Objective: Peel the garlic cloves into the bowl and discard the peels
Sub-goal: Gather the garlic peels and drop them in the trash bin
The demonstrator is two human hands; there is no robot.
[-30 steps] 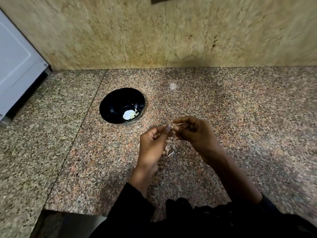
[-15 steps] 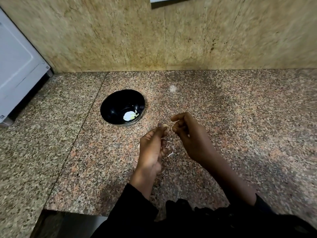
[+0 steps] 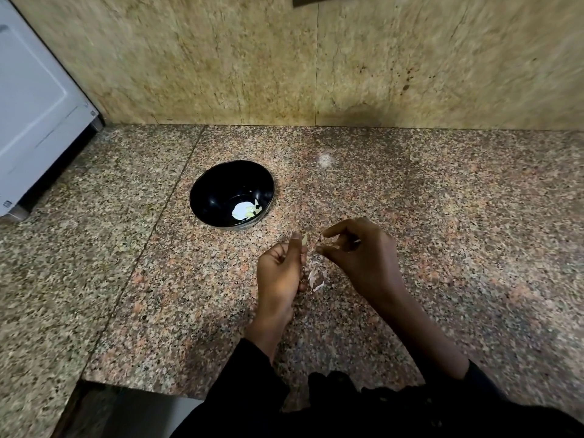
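The garlic clove (image 3: 304,240) sits pinched at the left hand (image 3: 279,273) fingertips; the right hand (image 3: 360,257), thumb and forefinger nipped together, has pulled slightly away, perhaps stripping skin. Loose peels (image 3: 316,278) lie just beneath both hands, and the bowl (image 3: 205,197) waits beyond the left hand.

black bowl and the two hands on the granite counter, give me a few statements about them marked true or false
1. The round black bowl stands upright on the speckled granite counter. True.
2. The black bowl holds nothing. False: a few pale peeled garlic cloves lie at its bottom.
3. The left hand pinches a small pale garlic clove at its fingertips. True.
4. The right hand rests inside the bowl. False: it is over the counter, right of the left hand, apart from the bowl.
5. Thin whitish garlic peels lie on the counter between the hands. True.
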